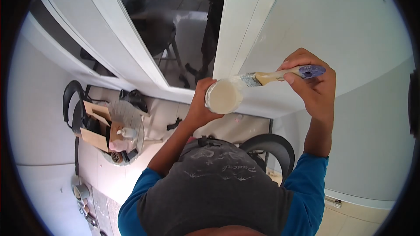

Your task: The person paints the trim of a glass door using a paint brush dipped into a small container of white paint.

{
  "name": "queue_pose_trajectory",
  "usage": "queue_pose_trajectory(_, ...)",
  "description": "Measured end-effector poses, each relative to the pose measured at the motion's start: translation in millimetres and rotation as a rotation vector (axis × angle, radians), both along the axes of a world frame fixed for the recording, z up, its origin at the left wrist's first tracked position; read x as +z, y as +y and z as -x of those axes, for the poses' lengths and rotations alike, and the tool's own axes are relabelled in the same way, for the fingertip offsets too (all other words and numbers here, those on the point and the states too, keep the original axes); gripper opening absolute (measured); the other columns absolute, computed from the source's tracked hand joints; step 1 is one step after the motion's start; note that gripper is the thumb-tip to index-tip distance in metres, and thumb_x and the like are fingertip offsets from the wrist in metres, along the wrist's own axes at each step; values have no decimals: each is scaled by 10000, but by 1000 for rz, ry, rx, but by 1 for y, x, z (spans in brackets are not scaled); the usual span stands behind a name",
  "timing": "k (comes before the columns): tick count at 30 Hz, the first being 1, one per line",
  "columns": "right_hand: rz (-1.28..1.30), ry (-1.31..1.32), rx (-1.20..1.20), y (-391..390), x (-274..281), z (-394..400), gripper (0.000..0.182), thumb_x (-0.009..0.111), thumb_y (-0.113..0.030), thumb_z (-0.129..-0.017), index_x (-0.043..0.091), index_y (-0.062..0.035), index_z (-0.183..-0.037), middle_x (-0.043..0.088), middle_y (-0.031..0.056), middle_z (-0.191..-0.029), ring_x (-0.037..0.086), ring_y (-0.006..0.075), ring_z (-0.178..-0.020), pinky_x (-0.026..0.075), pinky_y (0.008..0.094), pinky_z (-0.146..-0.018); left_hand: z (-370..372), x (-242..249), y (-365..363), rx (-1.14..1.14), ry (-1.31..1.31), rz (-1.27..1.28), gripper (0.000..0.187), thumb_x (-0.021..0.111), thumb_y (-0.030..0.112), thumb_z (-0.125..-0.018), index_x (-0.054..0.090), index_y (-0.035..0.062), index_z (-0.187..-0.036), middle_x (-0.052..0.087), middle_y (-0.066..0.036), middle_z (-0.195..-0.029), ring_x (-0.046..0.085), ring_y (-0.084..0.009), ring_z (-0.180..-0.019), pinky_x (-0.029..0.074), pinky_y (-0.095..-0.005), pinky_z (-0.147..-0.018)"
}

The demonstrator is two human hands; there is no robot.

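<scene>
My left hand (202,105) is wrapped round the side of a small paint tub (223,96) filled with cream-coloured paint. In my right hand (316,88) is a paintbrush (280,75) with a pale wooden handle and a purple end, pinched between thumb and fingers. Its paint-coated bristles point left and come right up to the tub's rim. Both are held in front of my chest, near the white window frame (227,39) and the pale wall (337,22).
Dark glass (175,26) fills the frame ahead. On the left, a round glass table (139,126) carries an open cardboard box (98,124) and bottles (127,132). Black chairs stand beside it (72,100) and close by my right side (280,148). A pot (81,191) lies at lower left.
</scene>
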State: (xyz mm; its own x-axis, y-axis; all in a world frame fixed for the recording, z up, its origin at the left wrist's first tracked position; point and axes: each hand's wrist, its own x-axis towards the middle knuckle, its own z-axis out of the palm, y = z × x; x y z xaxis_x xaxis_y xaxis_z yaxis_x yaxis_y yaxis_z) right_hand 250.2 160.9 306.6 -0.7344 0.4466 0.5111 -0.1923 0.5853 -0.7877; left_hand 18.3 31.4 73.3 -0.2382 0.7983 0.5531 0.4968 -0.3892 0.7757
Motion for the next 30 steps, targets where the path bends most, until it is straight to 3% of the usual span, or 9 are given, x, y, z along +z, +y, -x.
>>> queue_pose_trajectory(2, -29, -15, -11, -4, -5, 2, 174, 734, 61, -875, 704, 18, -1041, 694, 110, -968, 668, 166, -872, 527, 277, -754, -3, 9, 1, 11, 21, 5, 995, 943, 91, -572, 405, 65, -1409, 464, -154, -1324, 518, -327, -1239, 414, -421, -1077)
queue_pose_trajectory(4, -215, -131, 37, -7, -9, 7, 201, 765, 31, -860, 714, -13, -1050, 709, 107, -916, 678, 173, -803, 523, 283, -731, -4, 14, 3, -1, 8, 4, 1017, 943, 80, -560, 399, 77, -1420, 459, -160, -1338, 515, -333, -1247, 419, -423, -1073)
queue_pose_trajectory(5, -240, -155, 4, -12, -14, 12, 198, 790, -34, -864, 717, -41, -1047, 725, 108, -898, 692, 204, -753, 528, 297, -709, -4, 16, 3, -7, 6, 12, 1017, 943, 80, -560, 399, 77, -1420, 459, -160, -1338, 515, -333, -1247, 419, -423, -1073)
queue_pose_trajectory(8, -314, -319, -91, -21, -27, 25, 188, 820, -80, -845, 737, -51, -1011, 730, 100, -912, 682, 189, -756, 502, 277, -672, -6, 18, 5, 3, 65, -3, 1034, 944, 79, -555, 393, 82, -1430, 454, -163, -1357, 513, -341, -1251, 424, -428, -1070)
queue_pose_trajectory(9, -324, -319, -98, -19, -42, 29, 199, 832, -155, -853, 733, -67, -1002, 728, 93, -899, 676, 199, -726, 510, 297, -643, -6, 19, 6, 5, 58, -15, 1040, 946, 80, -549, 395, 86, -1432, 454, -163, -1363, 513, -347, -1251, 426, -430, -1070)
queue_pose_trajectory(15, -510, -418, -105, -15, -58, 39, 234, 825, -241, -863, 736, -86, -1014, 722, 90, -871, 681, 235, -709, 527, 342, -648, -8, 27, 4, 28, 77, -4, 1056, 951, 80, -534, 401, 95, -1436, 453, -162, -1369, 507, -354, -1266, 429, -437, -1068)
queue_pose_trajectory(19, -538, -441, -102, -14, -60, 42, 252, 821, -270, -864, 739, -89, -1018, 726, 92, -871, 693, 243, -723, 533, 354, -662, -6, 23, 4, 4, 63, 6, 1055, 991, 149, -560, 415, 117, -1444, 404, -160, -1400, 489, -354, -1289, 436, -443, -1078)
queue_pose_trajectory(22, -543, -451, -90, -15, -63, 44, 243, 818, -272, -865, 741, -92, -1009, 726, 92, -862, 694, 245, -724, 534, 364, -670, -7, 24, 4, 27, 74, 17, 1066, 952, 74, -527, 399, 99, -1438, 443, -163, -1385, 500, -360, -1283, 437, -443, -1070)
queue_pose_trajectory(30, -547, -466, -72, -15, -66, 49, 249, 832, -263, -843, 741, -85, -992, 731, 107, -866, 694, 281, -734, 536, 382, -673, -9, 25, 3, 29, 66, 8, 1054, 962, 100, -541, 411, 103, -1439, 429, -164, -1392, 499, -362, -1282, 436, -442, -1073)
